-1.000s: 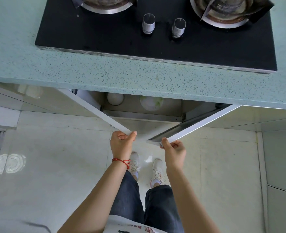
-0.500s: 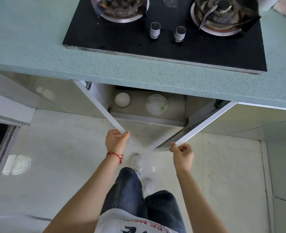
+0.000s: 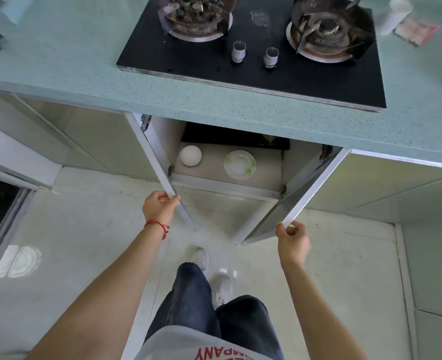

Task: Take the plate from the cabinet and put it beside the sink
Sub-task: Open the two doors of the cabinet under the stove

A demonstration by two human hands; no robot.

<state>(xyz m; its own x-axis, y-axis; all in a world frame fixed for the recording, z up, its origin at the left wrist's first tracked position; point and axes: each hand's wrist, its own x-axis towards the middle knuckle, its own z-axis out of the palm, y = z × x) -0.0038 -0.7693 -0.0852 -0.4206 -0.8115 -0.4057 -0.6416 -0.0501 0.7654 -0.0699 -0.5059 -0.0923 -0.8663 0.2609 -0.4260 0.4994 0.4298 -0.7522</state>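
Observation:
A white plate with green marks [image 3: 240, 165] lies on the floor of the open cabinet [image 3: 214, 181] under the stove. A white bowl [image 3: 190, 156] sits to its left. My left hand [image 3: 159, 207] grips the edge of the left cabinet door [image 3: 153, 162]. My right hand [image 3: 292, 239] holds the lower corner of the right cabinet door [image 3: 296, 201]. Both doors stand wide apart. The sink is out of view.
A black two-burner gas stove [image 3: 253, 71] sits on the speckled green countertop [image 3: 58, 74] above the cabinet. A white cup [image 3: 394, 15] and a packet [image 3: 417, 31] stand at the far right. My legs and shoes are on the tiled floor [image 3: 84, 242] below.
Both doors have swung wider apart, my hands moving outward with them. The view has pulled back, and the plate and bowl inside show more fully.

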